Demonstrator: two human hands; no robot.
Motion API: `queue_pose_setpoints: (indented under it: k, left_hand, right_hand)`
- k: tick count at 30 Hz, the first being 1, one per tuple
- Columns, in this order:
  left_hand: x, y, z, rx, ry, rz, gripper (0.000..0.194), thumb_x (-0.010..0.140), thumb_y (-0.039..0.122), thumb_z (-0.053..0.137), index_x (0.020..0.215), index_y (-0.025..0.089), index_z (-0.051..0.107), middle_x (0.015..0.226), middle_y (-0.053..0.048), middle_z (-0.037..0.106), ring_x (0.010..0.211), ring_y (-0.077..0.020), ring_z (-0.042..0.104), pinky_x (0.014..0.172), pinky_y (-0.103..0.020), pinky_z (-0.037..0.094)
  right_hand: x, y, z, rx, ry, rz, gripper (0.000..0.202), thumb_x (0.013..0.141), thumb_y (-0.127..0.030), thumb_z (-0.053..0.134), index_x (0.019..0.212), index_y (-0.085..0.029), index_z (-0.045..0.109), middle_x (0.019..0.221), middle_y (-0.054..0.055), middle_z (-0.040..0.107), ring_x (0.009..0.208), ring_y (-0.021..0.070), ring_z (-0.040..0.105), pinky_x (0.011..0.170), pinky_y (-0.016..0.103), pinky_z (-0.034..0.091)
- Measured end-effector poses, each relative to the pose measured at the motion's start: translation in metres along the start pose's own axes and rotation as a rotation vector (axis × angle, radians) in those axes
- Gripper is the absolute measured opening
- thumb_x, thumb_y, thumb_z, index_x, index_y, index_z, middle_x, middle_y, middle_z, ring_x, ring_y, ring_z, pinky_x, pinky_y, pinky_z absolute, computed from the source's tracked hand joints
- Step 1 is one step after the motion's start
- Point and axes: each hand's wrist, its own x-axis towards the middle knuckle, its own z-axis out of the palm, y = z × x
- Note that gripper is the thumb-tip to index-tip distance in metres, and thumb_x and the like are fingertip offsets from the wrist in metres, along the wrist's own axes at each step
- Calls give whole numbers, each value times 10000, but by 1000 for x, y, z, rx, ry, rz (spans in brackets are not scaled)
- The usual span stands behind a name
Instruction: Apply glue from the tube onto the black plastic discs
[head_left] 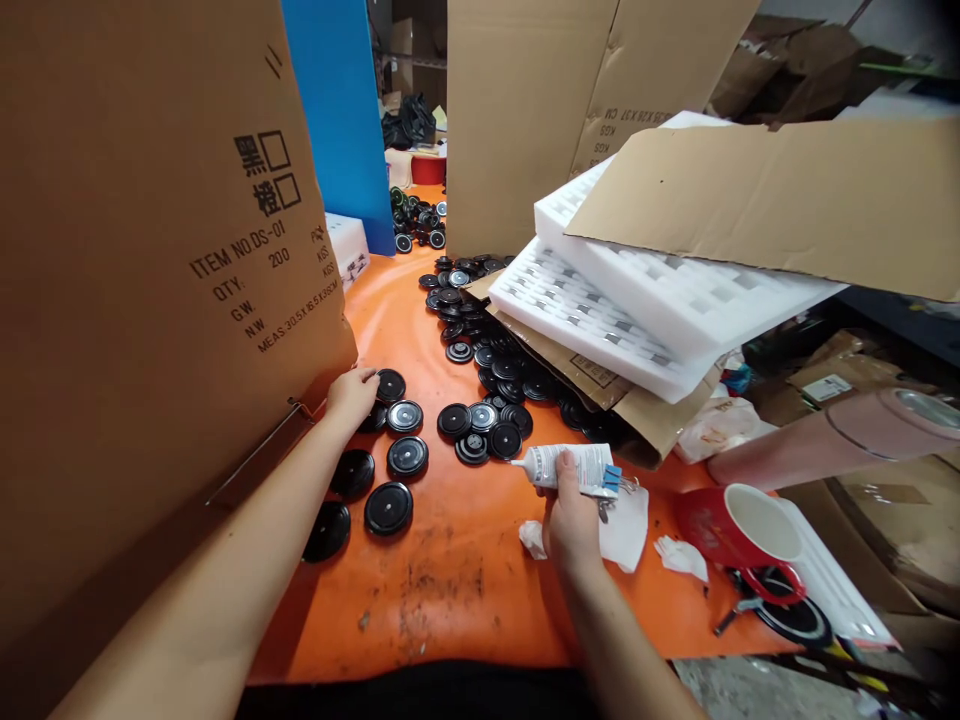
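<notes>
My right hand [571, 510] is closed around a white tube [581, 467] with a blue-and-metal clip at its tail. The tube lies level, its nozzle pointing left toward a cluster of black discs [505, 440]. My left hand [352, 395] reaches to the cardboard's edge, fingertips at a black disc [390, 386]; whether they grip it is hard to tell. Near that hand, more black discs [388, 508] lie in rough rows on the orange table cover [442, 620].
Tall cardboard [172, 200] stands at the left, another box [525, 120] behind. White foam trays [600, 310] lean over piled discs at the right. A red mug [712, 525], crumpled tissue [682, 557] and a pink bottle [832, 440] are at the right.
</notes>
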Motion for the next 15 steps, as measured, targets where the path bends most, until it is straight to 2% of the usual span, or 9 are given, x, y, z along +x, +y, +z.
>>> queue_pose_setpoints:
  k: [2, 4, 6, 9, 10, 12, 15]
  left_hand:
    - [-3, 3, 9, 117, 9, 82, 319, 824, 307, 536, 1079, 118, 566, 1312, -111, 468, 1253, -301, 355, 1041, -497, 253]
    - [-13, 6, 27, 202, -49, 162, 299, 808, 275, 541, 1071, 142, 585, 1355, -118, 439, 1305, -281, 282, 1095, -440, 139]
    - [-24, 10, 50, 257, -150, 225, 287, 749, 269, 606, 1021, 176, 614, 1353, -102, 458, 1323, -268, 259, 1106, -388, 84]
    - [-35, 15, 74, 294, -244, 248, 326, 600, 272, 738, 893, 181, 628, 1374, -111, 436, 1354, -311, 166, 1095, -414, 28]
    - [-38, 17, 77, 292, -259, 236, 334, 563, 271, 759, 853, 177, 622, 1357, -126, 449, 1348, -330, 170, 1087, -426, 43]
    - [-42, 19, 77, 266, -283, 185, 321, 548, 291, 762, 802, 179, 601, 1225, -146, 549, 1283, -359, 290, 1047, -442, 147]
    - [-55, 23, 70, 172, -320, 77, 299, 588, 351, 725, 800, 197, 579, 918, -96, 642, 1063, -339, 499, 909, -414, 324]
  right_hand:
    - [2, 1, -2, 14, 16, 5, 362, 726, -531, 606, 715, -179, 525, 552, -48, 479, 498, 116, 443, 501, 258, 390]
    - [4, 1, -2, 37, 18, 17, 357, 726, -525, 608, 701, -183, 509, 538, -54, 463, 486, 114, 439, 486, 256, 383]
    - [5, -1, -2, 66, 11, 28, 353, 726, -516, 612, 687, -185, 494, 529, -59, 448, 476, 109, 430, 473, 251, 372]
    - [5, -4, 0, 118, 2, 44, 345, 721, -499, 626, 683, -186, 486, 532, -65, 445, 467, 98, 416, 457, 240, 358]
    - [5, -5, 1, 133, -1, 48, 342, 719, -493, 632, 682, -186, 486, 534, -67, 447, 465, 95, 413, 453, 236, 354]
    - [4, -7, 2, 155, -8, 56, 336, 715, -480, 642, 681, -184, 486, 537, -67, 448, 465, 90, 410, 441, 228, 342]
    - [1, -8, 5, 182, -27, 75, 332, 716, -473, 641, 683, -183, 485, 535, -68, 444, 468, 88, 406, 431, 220, 329]
